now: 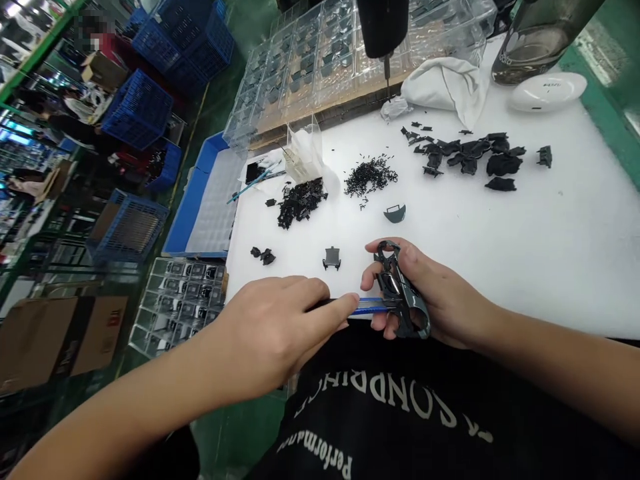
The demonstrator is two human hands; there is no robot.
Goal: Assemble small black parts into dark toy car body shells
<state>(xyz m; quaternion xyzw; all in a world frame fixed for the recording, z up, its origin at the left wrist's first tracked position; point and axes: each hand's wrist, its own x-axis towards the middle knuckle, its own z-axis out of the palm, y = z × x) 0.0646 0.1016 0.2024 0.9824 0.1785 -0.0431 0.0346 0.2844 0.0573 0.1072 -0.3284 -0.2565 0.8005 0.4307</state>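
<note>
Dk grey plastic part, tilted, blue tool against it

Wearer — black T-shirt | pale lettering, upside down | bare forearms, bare hands

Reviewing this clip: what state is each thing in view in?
Left hand: closed around a slim blue-shafted tool
Right hand: gripping a dark grey moulded plastic part
Black hanging electric screwdriver: suspended, bit down
White cloth: crumpled
Clear plastic tray: loaded with dark parts
</note>
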